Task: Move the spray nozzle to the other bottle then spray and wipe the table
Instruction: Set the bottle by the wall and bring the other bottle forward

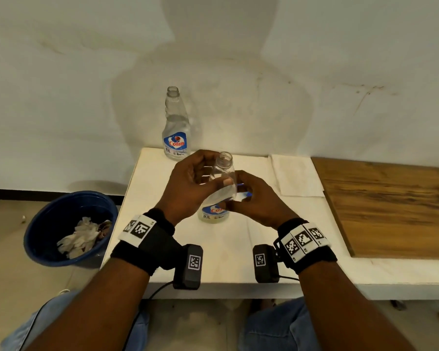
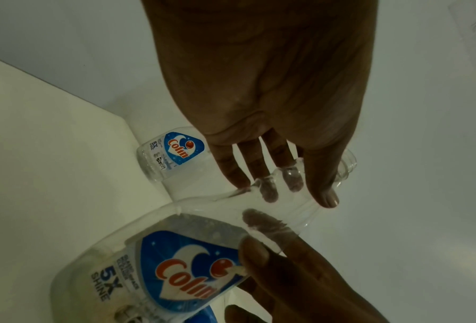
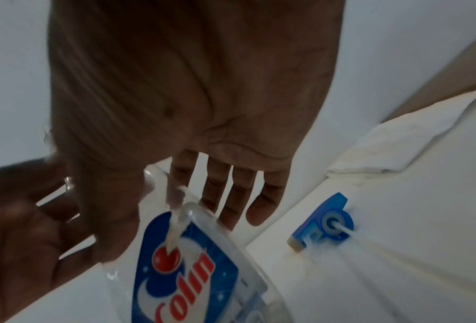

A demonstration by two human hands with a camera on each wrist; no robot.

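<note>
The spray nozzle [image 3: 323,220] lies loose on the desk [image 1: 147,224], blue, just beside the near bottle [image 1: 217,198] on its right and close behind my right hand [image 1: 254,201]. That bottle stands near the middle of the desk with its neck open and a little liquid at the bottom. My left hand [image 1: 188,186] curls round its upper part, thumb across the front, and my right hand grips its shoulder from the other side, thumb on the label, so both hands are closed on it.

The far bottle [image 1: 175,125] stands at the back left corner of the desk, also uncapped, clear and upright, well apart from my hands. So I judge the swap is at its midpoint: the nozzle is off and on neither bottle.

Next I need to free my right hand, pick the nozzle up, feed its tube down an open neck and twist the collar tight while my left hand steadies that bottle. A folded paper towel [image 1: 297,176] waits at the back edge, to the right, for wiping.
</note>
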